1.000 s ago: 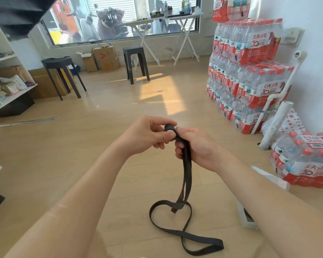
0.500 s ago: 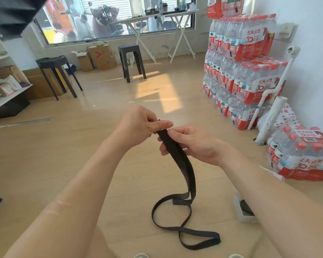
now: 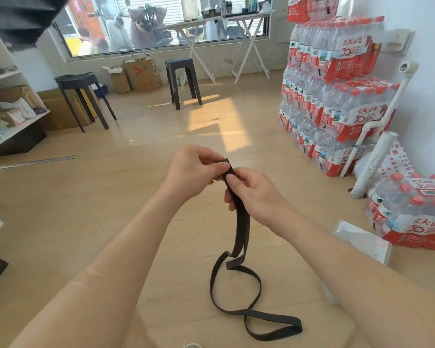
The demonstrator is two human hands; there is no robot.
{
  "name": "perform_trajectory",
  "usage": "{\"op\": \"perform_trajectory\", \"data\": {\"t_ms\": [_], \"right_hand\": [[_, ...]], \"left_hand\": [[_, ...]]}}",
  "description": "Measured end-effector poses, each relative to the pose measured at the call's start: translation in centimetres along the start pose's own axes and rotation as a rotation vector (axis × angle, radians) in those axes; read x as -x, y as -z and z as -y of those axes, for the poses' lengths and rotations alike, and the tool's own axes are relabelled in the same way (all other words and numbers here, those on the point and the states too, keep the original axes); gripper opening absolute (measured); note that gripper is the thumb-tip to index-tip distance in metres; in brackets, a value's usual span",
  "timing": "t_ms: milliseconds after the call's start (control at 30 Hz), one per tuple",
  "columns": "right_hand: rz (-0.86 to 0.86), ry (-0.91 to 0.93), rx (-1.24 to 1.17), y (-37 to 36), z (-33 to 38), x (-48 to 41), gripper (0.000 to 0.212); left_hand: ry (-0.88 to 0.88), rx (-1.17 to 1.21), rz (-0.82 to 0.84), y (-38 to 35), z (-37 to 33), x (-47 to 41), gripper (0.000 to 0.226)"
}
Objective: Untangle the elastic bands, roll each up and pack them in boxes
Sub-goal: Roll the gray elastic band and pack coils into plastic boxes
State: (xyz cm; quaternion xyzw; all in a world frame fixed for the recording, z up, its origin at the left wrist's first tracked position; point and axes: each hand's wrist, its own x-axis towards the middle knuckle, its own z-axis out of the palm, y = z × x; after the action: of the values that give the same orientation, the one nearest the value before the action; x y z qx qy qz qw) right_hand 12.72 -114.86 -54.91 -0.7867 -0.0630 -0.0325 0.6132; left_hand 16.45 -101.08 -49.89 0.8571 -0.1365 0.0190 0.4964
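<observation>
Above the middle of the wooden floor [image 3: 98, 222], two bare arms reach forward and meet on a black elastic band [image 3: 242, 222]. The left grip [image 3: 194, 172] pinches the band's top end between thumb and curled fingers, where the strip is folded over into a short flat tab. The right grip [image 3: 258, 194] sits just below it, thumb pressed on the front of the strip and fingers curled behind, so it is grasping the band too. From the two grips the band hangs straight down. Its lower part lies on the floor in loose loops that cross into a figure-of-eight shape running toward the near edge.

A white box [image 3: 362, 243] lies on the floor to the right, partly hidden by the right forearm; what it holds cannot be seen. Packs of water bottles [image 3: 337, 101] with red labels are stacked against the right wall, and one more pack [image 3: 412, 212] lies near the box. A dark square stool [image 3: 180, 64] and a round stool [image 3: 76, 80] stand farther back, near cardboard boxes [image 3: 141, 74] under the window. A white shelf [image 3: 15, 121] fills the left edge.
</observation>
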Motion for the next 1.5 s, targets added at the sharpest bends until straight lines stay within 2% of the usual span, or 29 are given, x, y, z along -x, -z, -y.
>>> {"op": "perform_trajectory", "data": {"t_ms": [167, 367, 567, 767, 1033, 1200, 1233, 1367, 1500], "right_hand": [[-0.069, 0.024, 0.015, -0.4, 0.4, -0.1, 0.023], [-0.124, -0.034, -0.19, 0.0, 0.8, 0.0, 0.004], [-0.178, -0.026, -0.183, 1.2, 1.3, -0.1, 0.002], [-0.269, -0.026, -0.125, 1.2, 0.9, -0.6, 0.01], [-0.228, -0.012, -0.036, 2.3, 1.5, -0.6, 0.014], [-0.053, -0.129, -0.292, 3.3, 2.7, -0.4, 0.003], [-0.036, -0.139, -0.331, 3.5, 2.7, -0.4, 0.006], [-0.019, -0.157, -0.434, 3.9, 2.7, -0.3, 0.01], [0.0, -0.181, -0.506, 4.5, 2.4, -0.4, 0.012]], "left_hand": [[-0.007, -0.046, -0.1, -0.4, -0.6, -0.2, 0.017], [-0.026, -0.09, -0.089, -1.1, -0.6, -0.1, 0.019], [-0.027, 0.111, -0.083, -1.5, -0.2, 0.2, 0.022], [-0.074, 0.115, -0.085, -1.9, -0.5, 0.2, 0.024], [-0.033, 0.153, -0.123, -2.1, -0.4, -0.1, 0.021], [-0.183, -0.027, -0.12, -2.5, -0.6, 0.1, 0.028], [-0.208, -0.054, -0.116, -2.6, -0.6, 0.1, 0.028], [-0.307, -0.09, -0.127, -2.7, 0.1, -0.1, 0.025], [-0.359, -0.056, -0.147, -2.6, 0.2, 0.0, 0.038]]}}
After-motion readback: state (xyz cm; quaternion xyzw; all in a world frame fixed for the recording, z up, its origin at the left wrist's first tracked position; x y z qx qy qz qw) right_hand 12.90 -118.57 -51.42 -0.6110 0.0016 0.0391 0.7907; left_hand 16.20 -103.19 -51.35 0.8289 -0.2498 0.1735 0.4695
